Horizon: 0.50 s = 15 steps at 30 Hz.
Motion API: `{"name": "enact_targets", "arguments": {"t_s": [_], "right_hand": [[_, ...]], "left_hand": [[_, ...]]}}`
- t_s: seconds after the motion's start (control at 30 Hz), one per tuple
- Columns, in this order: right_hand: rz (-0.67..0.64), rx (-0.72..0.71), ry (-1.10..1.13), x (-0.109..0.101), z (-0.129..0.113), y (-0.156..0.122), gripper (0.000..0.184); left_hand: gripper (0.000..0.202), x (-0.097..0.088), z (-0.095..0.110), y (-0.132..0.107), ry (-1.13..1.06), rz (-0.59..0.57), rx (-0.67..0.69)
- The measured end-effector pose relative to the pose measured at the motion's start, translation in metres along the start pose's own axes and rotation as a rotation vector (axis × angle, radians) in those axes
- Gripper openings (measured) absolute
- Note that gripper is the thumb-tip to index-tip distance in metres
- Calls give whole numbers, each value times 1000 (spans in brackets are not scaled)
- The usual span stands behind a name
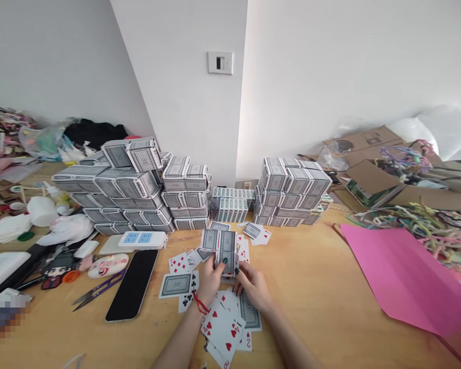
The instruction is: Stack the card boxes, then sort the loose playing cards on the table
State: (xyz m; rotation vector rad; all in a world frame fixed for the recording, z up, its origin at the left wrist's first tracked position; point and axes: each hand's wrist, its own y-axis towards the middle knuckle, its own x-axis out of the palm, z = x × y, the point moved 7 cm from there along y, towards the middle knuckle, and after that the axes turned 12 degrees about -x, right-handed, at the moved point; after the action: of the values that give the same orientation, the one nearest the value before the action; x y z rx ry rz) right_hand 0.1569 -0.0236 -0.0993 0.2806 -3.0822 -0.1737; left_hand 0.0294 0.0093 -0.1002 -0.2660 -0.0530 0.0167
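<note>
A small block of folded playing cards, with grey patterned backs outward, is held up over the middle of the table. My left hand is closed round its lower left side, thumb on the front face. At the block's lower right corner, my right hand is closed with thumb and fingertips against it; part of that grip is hidden. Loose playing cards lie face up under my wrists. Several more, including a face-down card, are scattered left of and behind the block.
Stacked card blocks stand at the back in a left pile, a middle pile and a right pile. Between them are card packs. A phone, scissors and power strip lie left; pink paper lies right.
</note>
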Motion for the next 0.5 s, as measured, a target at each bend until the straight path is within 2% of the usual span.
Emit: {"name": "enact_targets", "arguments": {"t_s": [0.07, 0.13, 0.23, 0.3, 0.4, 0.5], "right_hand": [[27, -51, 28, -1, -4, 0, 32], [109, -117, 63, -7, -9, 1, 36], [256, -198, 118, -20, -16, 2, 51], [308, -211, 155, -26, -18, 3, 60], [292, -137, 209, -28, -15, 6, 63], [198, -51, 217, -25, -8, 9, 47]], "left_hand": [[27, 0, 3, -1, 36, -1, 23], [31, -1, 7, 0, 52, -16, 33], [38, -6, 15, 0, 91, -65, 61], [36, -9, 21, -2, 172, -108, 106], [30, -8, 27, -6, 269, -179, 143], [38, -9, 26, -6, 225, -196, 85]]}}
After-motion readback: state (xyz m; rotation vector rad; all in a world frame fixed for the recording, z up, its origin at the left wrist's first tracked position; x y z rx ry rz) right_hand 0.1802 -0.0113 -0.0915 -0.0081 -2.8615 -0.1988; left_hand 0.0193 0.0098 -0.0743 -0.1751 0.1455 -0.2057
